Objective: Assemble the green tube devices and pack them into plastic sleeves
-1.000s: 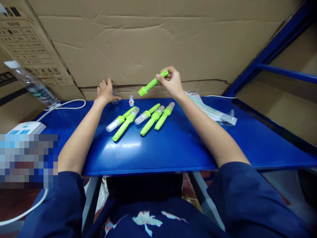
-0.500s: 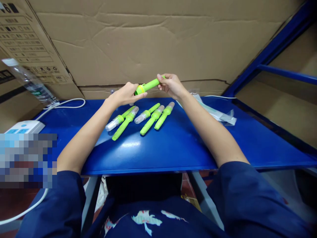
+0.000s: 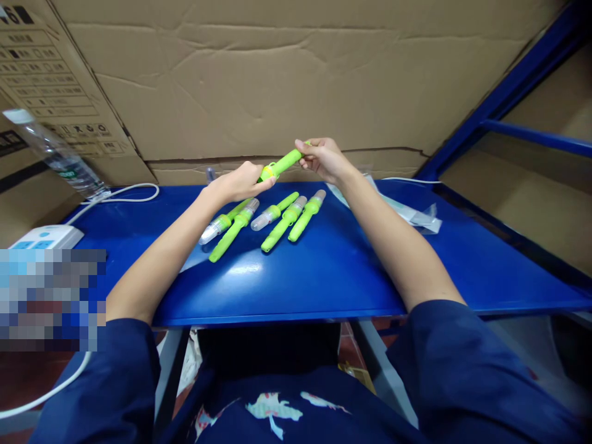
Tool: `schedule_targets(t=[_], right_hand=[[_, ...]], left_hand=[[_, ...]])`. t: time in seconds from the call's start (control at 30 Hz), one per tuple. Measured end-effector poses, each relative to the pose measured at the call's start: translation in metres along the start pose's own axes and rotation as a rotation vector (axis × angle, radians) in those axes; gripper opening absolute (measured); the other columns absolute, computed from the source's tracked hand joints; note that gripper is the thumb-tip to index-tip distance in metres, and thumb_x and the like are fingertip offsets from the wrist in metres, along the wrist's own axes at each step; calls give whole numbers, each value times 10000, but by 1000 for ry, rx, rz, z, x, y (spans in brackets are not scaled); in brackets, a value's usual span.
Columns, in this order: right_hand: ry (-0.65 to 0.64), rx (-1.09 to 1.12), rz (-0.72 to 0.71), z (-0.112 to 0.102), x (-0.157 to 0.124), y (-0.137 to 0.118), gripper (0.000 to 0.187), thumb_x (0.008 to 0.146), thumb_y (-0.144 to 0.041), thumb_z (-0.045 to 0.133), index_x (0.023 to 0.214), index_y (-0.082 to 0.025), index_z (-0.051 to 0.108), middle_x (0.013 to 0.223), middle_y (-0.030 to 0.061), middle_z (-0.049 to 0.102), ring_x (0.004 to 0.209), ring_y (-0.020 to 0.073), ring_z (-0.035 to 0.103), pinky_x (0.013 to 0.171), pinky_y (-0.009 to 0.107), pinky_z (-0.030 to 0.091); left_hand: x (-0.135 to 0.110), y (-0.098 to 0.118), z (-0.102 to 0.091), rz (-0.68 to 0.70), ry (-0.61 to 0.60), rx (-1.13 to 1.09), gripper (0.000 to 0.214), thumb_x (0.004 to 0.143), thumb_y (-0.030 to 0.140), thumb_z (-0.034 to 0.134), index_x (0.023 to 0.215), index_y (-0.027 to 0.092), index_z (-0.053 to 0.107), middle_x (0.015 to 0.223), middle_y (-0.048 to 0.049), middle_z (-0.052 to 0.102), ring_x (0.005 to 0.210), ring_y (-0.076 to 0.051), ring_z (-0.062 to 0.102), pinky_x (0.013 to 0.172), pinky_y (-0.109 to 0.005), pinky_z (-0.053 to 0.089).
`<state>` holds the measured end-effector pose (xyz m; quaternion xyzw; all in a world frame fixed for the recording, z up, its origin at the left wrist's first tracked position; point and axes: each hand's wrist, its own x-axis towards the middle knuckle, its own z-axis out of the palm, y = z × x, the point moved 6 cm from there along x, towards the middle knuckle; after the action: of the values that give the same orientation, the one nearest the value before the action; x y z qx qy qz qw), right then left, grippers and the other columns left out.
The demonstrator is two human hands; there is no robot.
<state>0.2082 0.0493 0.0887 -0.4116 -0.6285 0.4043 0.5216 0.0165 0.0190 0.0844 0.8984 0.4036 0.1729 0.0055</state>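
Observation:
A lime-green tube-shaped stick (image 3: 288, 161) with a yellow ring near its wider end is held slantwise above the back of the table. My left hand (image 3: 245, 181) is closed around the wider end, which its fingers partly cover. At the narrow upper end, my right hand (image 3: 326, 160) pinches the stick between thumb and fingers. Below them lie several similar green sticks with clear caps, among them a middle one (image 3: 283, 225), a right one (image 3: 307, 216) and a left one (image 3: 234, 231). The left hand partly covers the view of the leftmost sticks.
The blue table (image 3: 296, 280) backs onto a cardboard wall (image 3: 296, 80). Clear plastic bags (image 3: 407, 213) lie behind my right forearm. On the left are a water bottle (image 3: 60, 154), a white power strip (image 3: 50, 235) and a cable (image 3: 134, 192). A blue frame (image 3: 494, 98) slants at right.
The held stick has moved slightly right and tilts more steeply. My left hand has shifted right and a little down along with it; the right hand has barely moved. The sticks on the table stay put.

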Motion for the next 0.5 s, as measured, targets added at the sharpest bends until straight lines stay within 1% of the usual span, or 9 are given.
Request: schedule_targets(t=[0.07,0.17,0.23,0.3,0.4,0.5], right_hand=[[11,-6,-14,-1,1,-1,435,834,-496,858,801,-241,507,642,-17,551,549,112,561,567,243,605],[17,14,-33,0,2,-2,482,784,-510,895,802,-246,492,679,-13,582,577,121,601,586,262,627],[-7,26,-44,3,1,-4,532,732,-529,929,794,-249,481,700,-9,603,601,133,629,594,285,638],[-46,20,-60,9,-3,-8,567,680,-543,957,795,-249,486,713,-3,626,632,154,660,598,311,642],[-106,-35,-91,25,-15,-21,549,651,-531,975,828,-242,542,709,6,658,647,183,687,598,337,640],[-121,-127,-138,45,-31,-38,460,702,-487,952,908,-232,629,670,2,663,622,192,688,591,336,628]], left_hand=[[1,-5,-1,3,46,-20,256,954,411,559,947,169,643,794,-73,654,848,-255,689,845,-350,538],[1,-22,-8,-52,151,-69,250,929,359,603,1075,156,613,865,-100,683,941,-301,704,891,-383,536],[0,-36,-15,-80,236,-121,297,925,319,627,1171,166,563,870,-87,680,950,-313,711,908,-412,533],[0,-48,-21,-75,303,-185,359,920,290,653,1234,196,508,896,-63,675,961,-309,717,930,-434,526],[-1,-65,-26,-51,358,-238,356,919,290,672,1212,215,487,953,-62,670,980,-299,720,941,-436,521],[-1,-76,-30,-48,363,-230,250,941,312,641,1133,209,518,947,-71,668,983,-288,718,927,-408,522]])
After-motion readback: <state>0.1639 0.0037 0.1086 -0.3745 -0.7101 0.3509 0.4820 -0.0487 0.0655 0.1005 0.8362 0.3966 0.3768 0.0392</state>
